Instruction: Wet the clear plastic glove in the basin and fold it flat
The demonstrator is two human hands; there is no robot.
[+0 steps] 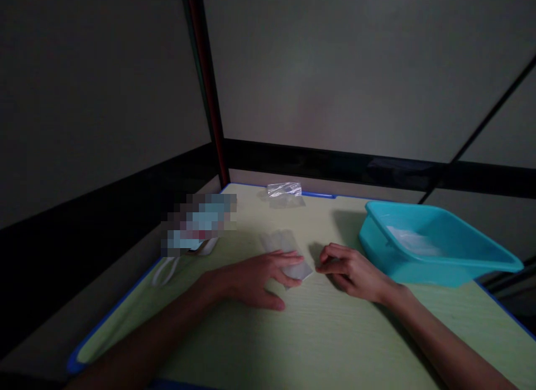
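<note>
My left hand [263, 279] lies with its fingers spread on a thin, clear plastic sheet or bag [285, 242] at the middle of the table. A corner of the plastic shows past the fingertips on the right. Just right of that corner, my right hand [349, 270] rests with its fingers curled and the thumb and index tips close together. Whether anything small is between those fingertips cannot be made out.
A turquoise basin [435, 272] with something whitish inside stands at the right. More clear plastic [285, 190] lies at the back of the pale green table [326, 339]. A blurred-out item with a white strap [166, 271] is at the left edge. Walls stand behind.
</note>
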